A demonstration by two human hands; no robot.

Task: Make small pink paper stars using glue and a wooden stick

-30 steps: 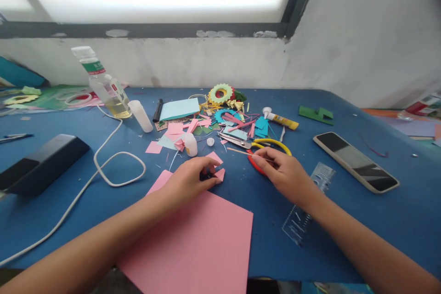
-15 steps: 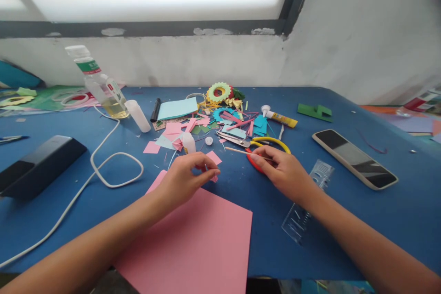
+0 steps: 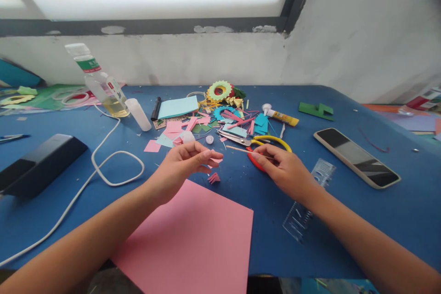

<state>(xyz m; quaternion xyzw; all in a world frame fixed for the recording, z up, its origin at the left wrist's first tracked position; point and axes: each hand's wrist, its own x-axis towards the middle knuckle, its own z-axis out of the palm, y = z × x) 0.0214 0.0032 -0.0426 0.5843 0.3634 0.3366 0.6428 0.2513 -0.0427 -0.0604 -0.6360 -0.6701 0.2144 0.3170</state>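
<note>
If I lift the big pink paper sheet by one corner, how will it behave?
The pink sheet looks thin and flat, so it will probably droop and feel light. It lies on the smooth blue table, so a push likely slides it.

Between left hand (image 3: 182, 165) and right hand (image 3: 285, 172) the blue table (image 3: 237, 181) is bare except a folded pink piece (image 3: 213, 178); a thin stick (image 3: 241, 150) juts from the right hand; beyond, paper scraps (image 3: 213, 121) and scissors (image 3: 241, 140) crowd the way; white cable (image 3: 113, 165) loops left.
</note>
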